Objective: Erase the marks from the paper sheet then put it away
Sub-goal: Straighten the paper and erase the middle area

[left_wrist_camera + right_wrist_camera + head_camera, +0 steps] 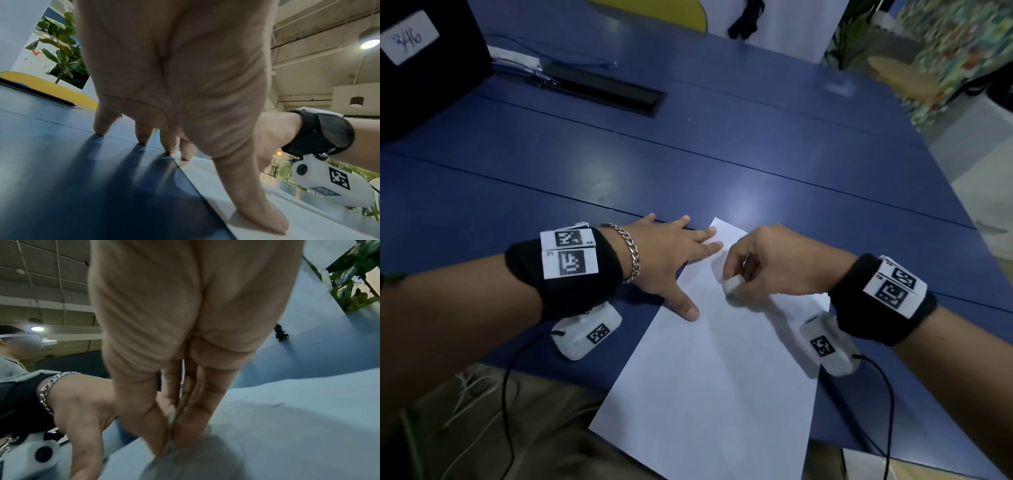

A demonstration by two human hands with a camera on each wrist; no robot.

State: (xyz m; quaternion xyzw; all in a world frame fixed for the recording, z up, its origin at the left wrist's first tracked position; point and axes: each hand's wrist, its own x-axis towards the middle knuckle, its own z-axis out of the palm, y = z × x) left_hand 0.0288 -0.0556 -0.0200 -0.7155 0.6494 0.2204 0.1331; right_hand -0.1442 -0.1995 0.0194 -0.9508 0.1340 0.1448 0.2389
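A white paper sheet [709, 370] lies slanted on the blue table [688, 157], its near corner hanging over the front edge. My left hand [671, 253] lies flat with spread fingers: the thumb [261, 216] and two fingertips press the sheet's left edge and far corner, the other fingertips touch the table. My right hand [763, 263] pinches a small white eraser [732, 284] between thumb and fingers and holds it down on the upper part of the sheet. In the right wrist view the eraser [171, 417] shows as a thin sliver between the fingertips. No clear marks show on the paper.
A black box with a white label [410, 37] stands at the far left. A black cable slot [602, 90] with wires sits behind it. The table's right edge [941, 192] runs diagonally; a plant and a wooden stool stand beyond it. My lap is below the front edge.
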